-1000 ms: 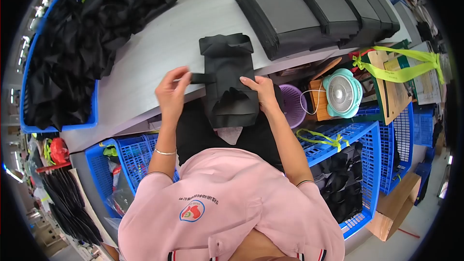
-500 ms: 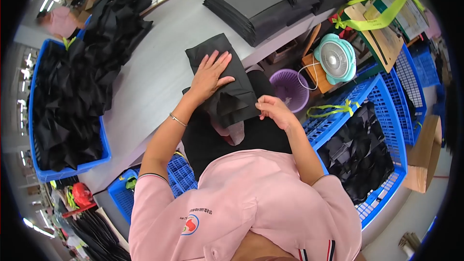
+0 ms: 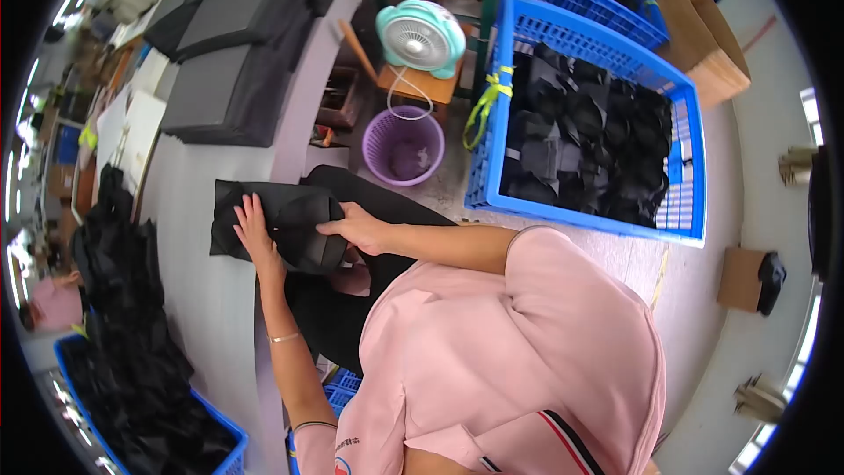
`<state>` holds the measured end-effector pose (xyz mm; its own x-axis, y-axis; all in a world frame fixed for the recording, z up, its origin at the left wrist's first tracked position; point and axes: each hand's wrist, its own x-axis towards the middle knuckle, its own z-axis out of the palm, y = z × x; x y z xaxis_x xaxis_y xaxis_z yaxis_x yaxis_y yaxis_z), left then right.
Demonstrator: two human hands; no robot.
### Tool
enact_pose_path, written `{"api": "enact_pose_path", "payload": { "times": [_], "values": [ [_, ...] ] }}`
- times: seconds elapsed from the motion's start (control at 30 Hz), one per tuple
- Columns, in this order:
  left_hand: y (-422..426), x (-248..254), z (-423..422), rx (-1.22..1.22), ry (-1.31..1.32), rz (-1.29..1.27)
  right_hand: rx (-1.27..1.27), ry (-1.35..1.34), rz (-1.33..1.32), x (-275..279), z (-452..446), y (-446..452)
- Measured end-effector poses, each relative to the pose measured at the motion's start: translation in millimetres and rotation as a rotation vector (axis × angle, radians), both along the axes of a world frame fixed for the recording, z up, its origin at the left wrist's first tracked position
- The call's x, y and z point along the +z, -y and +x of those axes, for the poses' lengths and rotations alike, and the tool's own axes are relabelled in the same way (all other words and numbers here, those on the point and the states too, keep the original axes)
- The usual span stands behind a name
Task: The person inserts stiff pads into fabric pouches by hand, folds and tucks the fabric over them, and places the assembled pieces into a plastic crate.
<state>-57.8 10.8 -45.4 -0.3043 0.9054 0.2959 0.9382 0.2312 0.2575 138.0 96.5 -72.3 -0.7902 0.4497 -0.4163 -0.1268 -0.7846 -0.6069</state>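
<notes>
A flat black fabric piece lies across the table's edge and my lap, its far end on the grey table. My left hand, with a bracelet at the wrist, rests on it with the fingers spread. At the near end my right hand grips the piece's edge between thumb and fingers. The fingers under the fabric are partly hidden.
Stacks of black panels stand on the table beyond the hands. A blue crate of black pieces, a purple basket and a teal fan are rightward. Another blue crate, heaped with black fabric, stands lower left. A person is far left.
The view has swung to the right, bringing the large blue crate into fuller sight. My left hand remains spread on the fabric piece, and my right hand still holds its near end.
</notes>
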Motion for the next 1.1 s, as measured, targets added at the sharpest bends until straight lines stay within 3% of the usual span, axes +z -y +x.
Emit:
{"api": "enact_pose_path", "payload": {
  "times": [0.1,0.2,0.23,0.3,0.33,0.37,0.4,0.43,0.47,0.57,0.83,0.93,1.03,1.1],
  "values": [
    [5.5,41.5,68.8,-0.040,0.288,0.185,-0.103,0.117,0.114,-8.7,49.7,-17.5],
    [19.3,37.8,108.0,-0.025,0.407,0.468,-0.430,-0.024,-0.084,-21.4,131.8,-42.6],
    [25.2,33.6,111.0,0.028,0.530,0.470,-0.501,-0.017,-0.154,-8.2,168.6,-51.2],
    [34.0,21.0,115.4,0.137,0.776,0.478,-0.682,0.061,-0.019,-46.8,232.6,-69.3],
    [38.3,14.2,110.5,0.170,0.801,0.463,-0.811,0.187,0.080,-65.6,264.6,-79.3],
    [44.4,9.8,103.0,0.185,0.835,0.425,-1.010,0.041,0.064,-59.2,285.4,-82.3],
    [50.5,6.3,94.0,0.202,0.868,0.392,-1.021,0.127,0.024,-84.7,320.6,-98.1],
    [56.0,4.7,88.2,0.239,0.898,0.379,-1.109,0.043,0.142,-54.5,343.5,-114.8],
    [57.4,9.1,85.3,0.242,0.914,0.367,-1.181,0.134,0.127,-54.4,355.1,-131.5],
    [62.0,9.7,69.6,0.267,0.935,0.356,-1.339,0.020,0.136,-68.5,372.1,-189.5],
    [78.8,-3.9,51.7,0.397,0.955,0.416,-1.463,-0.206,-0.048,-115.0,394.4,-273.6],
    [85.1,-16.3,38.0,0.438,0.972,0.386,-1.509,-0.033,0.070,-106.5,370.4,-267.7],
    [87.0,-21.3,27.8,0.461,1.006,0.360,-1.301,0.485,-0.222,-152.0,373.2,-275.6],
    [79.4,-13.4,28.2,0.476,1.019,0.365,-1.292,0.612,-0.233,-183.5,385.6,-265.0]
  ]
}}
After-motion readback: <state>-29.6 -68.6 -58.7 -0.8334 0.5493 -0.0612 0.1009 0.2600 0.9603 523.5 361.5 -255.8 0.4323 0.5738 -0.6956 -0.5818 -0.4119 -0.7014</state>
